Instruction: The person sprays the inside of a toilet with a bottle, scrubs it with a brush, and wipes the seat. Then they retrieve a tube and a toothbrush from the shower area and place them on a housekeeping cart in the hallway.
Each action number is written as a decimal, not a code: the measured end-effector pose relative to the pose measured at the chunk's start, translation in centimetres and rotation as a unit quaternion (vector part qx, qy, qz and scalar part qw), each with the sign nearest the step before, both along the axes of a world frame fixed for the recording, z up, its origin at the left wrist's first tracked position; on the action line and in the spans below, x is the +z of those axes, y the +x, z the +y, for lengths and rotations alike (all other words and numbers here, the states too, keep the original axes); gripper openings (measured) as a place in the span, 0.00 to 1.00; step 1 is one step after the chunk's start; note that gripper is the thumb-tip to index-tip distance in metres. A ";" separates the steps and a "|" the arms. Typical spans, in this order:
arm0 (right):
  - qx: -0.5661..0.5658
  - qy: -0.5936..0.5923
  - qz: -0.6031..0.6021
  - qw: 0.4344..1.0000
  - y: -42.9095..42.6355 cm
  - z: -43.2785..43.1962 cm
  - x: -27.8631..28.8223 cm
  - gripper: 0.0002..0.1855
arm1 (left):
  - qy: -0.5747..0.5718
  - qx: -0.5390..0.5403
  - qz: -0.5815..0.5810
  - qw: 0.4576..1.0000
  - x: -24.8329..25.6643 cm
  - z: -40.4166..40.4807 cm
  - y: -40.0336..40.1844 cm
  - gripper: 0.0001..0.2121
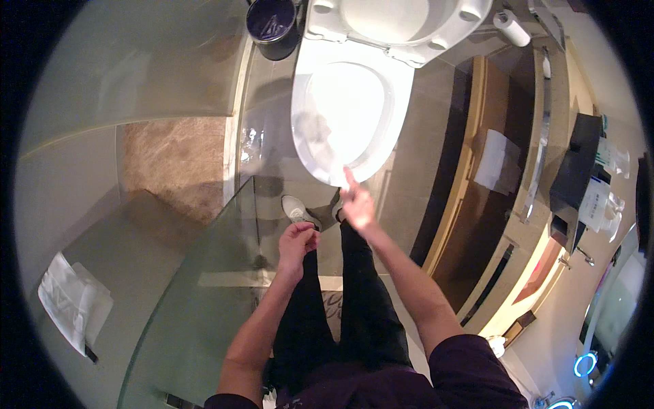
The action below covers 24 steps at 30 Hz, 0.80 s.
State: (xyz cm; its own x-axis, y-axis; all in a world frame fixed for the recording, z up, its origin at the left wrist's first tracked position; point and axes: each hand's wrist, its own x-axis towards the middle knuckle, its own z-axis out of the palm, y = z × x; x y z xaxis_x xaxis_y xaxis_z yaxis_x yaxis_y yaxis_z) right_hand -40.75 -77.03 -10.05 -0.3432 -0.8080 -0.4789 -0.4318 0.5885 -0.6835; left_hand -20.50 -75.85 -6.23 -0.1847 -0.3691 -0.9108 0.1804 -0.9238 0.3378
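Observation:
A white toilet bowl (347, 110) lies in front of me, its inside washed out by glare. Past its front edge, my right hand (359, 207) is closed around a slim white object (337, 171), with the index finger stretched along it. That object reaches over the rim into the bowl; blur and glare hide its far end and its exact kind. My left hand (298, 245) hovers over my left leg, fingers curled to the thumb, with nothing visible in it.
The raised toilet seat (327, 28) stands behind the bowl. A black bin (273, 30) is at its left, a toilet roll (512, 29) at its right. Glass panels (168, 327) border the left side. A wooden vanity (490, 230) with a hanging white towel (493, 158) is on the right.

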 end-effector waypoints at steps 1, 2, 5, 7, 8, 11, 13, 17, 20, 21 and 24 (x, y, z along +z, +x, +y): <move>-0.025 0.117 -0.039 0.992 0.1 -3.3 1.2 0.37 | 0.003 0.009 -0.009 1.000 -0.4 0.3 1.2 0.07; -0.097 0.123 -0.095 0.983 -0.4 -4.5 0.1 0.36 | 0.005 0.015 -0.010 1.000 -0.7 0.4 1.5 0.07; -0.181 0.157 -0.230 0.943 -0.2 -8.2 -1.0 0.37 | 0.027 0.045 -0.025 0.998 -2.1 1.4 3.3 0.08; -0.143 0.195 -0.161 0.957 -0.2 -10.6 -4.6 0.39 | 0.043 0.057 -0.031 0.997 -3.3 2.2 4.2 0.08; -0.104 0.223 -0.090 0.965 -0.4 -12.3 -6.4 0.40 | 0.055 0.060 -0.039 0.996 -3.7 2.7 4.4 0.09; -0.094 0.245 -0.081 0.962 -9.1 -13.4 -14.5 0.41 | 0.060 0.041 -0.012 0.997 -5.0 2.9 2.2 0.09; -0.023 0.090 0.062 0.994 -9.5 -14.8 -13.7 0.38 | 0.060 0.049 -0.011 0.997 -4.5 3.3 2.6 0.10; 0.034 0.101 0.123 0.987 -7.4 -9.7 -4.9 0.29 | 0.049 0.080 -0.017 0.995 -3.1 2.6 2.7 0.08; 0.052 0.084 0.147 0.984 -9.1 -5.9 3.9 0.32 | 0.028 0.077 0.006 0.997 -2.8 0.9 2.3 0.07; 0.059 0.066 0.175 0.981 -10.3 -4.5 5.4 0.32 | 0.005 0.073 0.020 0.997 -2.4 0.4 2.0 0.07; 0.031 0.018 0.176 0.984 -13.6 -2.9 7.0 0.31 | -0.015 0.070 0.019 0.997 -1.1 -1.6 1.2 0.07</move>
State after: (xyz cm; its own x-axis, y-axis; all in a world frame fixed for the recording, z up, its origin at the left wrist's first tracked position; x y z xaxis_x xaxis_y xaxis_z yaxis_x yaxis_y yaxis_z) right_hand -54.39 -79.95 -3.02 -0.4429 -0.8178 -0.3675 -0.6741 0.5740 -0.4649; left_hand -19.25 -77.46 -7.28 -0.1630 -0.4213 -0.8921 0.3192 -0.8781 0.3564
